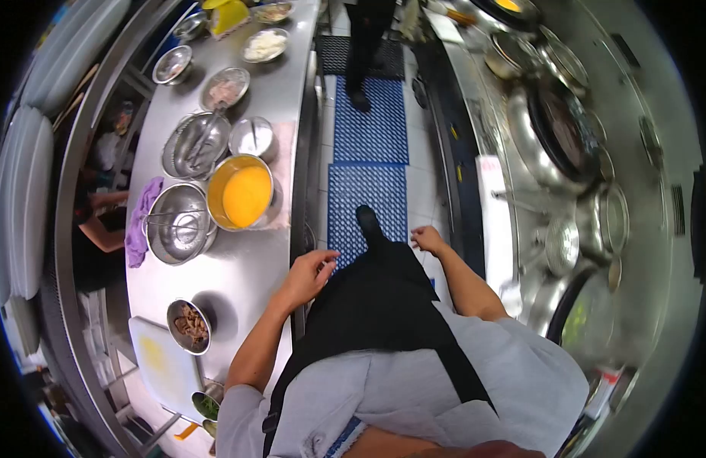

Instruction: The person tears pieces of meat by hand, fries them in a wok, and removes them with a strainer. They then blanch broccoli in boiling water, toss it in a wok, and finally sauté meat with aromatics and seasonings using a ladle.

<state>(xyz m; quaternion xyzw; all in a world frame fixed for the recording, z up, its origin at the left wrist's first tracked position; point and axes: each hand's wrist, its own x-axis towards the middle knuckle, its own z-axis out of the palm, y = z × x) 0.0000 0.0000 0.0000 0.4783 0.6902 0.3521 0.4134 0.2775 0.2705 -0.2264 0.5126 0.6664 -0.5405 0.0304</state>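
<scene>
My left hand (310, 276) hangs beside the steel counter's edge, empty, its fingers loosely bent and apart. On my other side, my right hand (427, 240) is held low over the floor, with nothing in it and its fingers slightly curled. Closest to my left hand on the counter (242, 267) is a steel pot of bright yellow liquid (246, 197). Beside it are a steel bowl with a whisk (177, 225) and another bowl holding a wire utensil (196, 145). A small bowl of brown food pieces (191, 327) stands nearer my body.
Blue floor mats (368, 130) run along the aisle, where another person's dark-clothed leg (360, 57) stands ahead. Woks (559, 137), pots and a strainer (562, 244) line the right side. A white cutting board (164, 359) and purple cloth (143, 221) lie left.
</scene>
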